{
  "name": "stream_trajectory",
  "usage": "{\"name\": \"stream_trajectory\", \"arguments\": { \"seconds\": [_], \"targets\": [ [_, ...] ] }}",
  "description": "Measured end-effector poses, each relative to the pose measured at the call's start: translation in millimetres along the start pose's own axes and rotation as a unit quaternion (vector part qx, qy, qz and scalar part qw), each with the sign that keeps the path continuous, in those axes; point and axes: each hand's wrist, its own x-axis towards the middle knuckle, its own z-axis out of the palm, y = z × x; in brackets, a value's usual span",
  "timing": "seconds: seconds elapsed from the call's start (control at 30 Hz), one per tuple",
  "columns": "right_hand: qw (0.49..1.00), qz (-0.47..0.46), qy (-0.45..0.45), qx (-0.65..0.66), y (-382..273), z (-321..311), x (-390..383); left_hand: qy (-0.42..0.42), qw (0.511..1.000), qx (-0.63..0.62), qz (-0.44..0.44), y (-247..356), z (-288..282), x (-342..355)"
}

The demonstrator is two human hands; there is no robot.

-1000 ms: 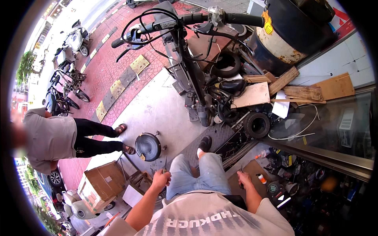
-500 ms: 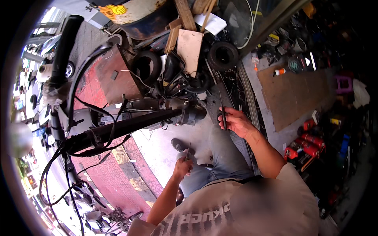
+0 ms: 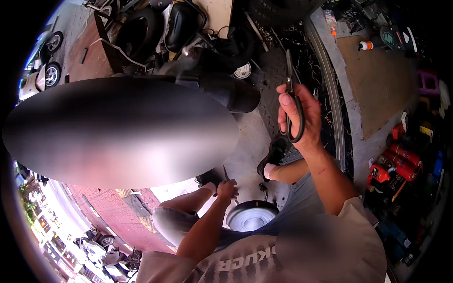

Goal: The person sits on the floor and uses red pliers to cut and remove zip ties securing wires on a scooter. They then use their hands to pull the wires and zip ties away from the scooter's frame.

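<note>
My right hand is closed round a pair of black-handled scissors, raised in front of my right knee. The scissors' blades point away from me and look pressed together. Lower down, my left hand is closed on a thin, dark, pointed tool whose tip sticks out forward; its handle is hidden in the fingers, so its kind is unclear. Between my thighs lies a round grey disc with a dark rim, much like a low stool's seat. A dark cylindrical vehicle part is ahead of my hands.
A large blurred oval covers the left middle. Beyond it are a tire, a black saddle and a brown board. Red bottles, a brown mat and a purple stool are on the right. A metal door track runs between.
I have gone from standing to a low seated or squatting pose with knees apart. The scissors in my right hand are lifted closer to view. My left hand keeps its pointed tool.
</note>
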Motion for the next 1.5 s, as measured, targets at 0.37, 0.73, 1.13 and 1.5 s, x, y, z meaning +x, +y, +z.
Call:
{"name": "stream_trajectory", "arguments": {
  "seconds": [0.37, 0.73, 1.13, 1.5],
  "targets": [
    [0.97, -0.234, -0.019, 0.066, -23, -14, -116, 0.191, 0.943, 0.106, 0.253, 38, 56, 130],
    [0.952, -0.297, -0.075, -0.029, 14, 64, -150, 0.021, 0.894, 0.002, 0.448, 6, 93, 53],
    [0.957, -0.169, -0.19, -0.137, 5, 39, -177, -0.072, 0.727, -0.345, 0.59, 188, 2, -167],
    [0.604, -0.406, -0.204, -0.655, -165, 82, -108, 0.017, 0.675, -0.189, 0.713, 268, -44, -248]
  ]
}}
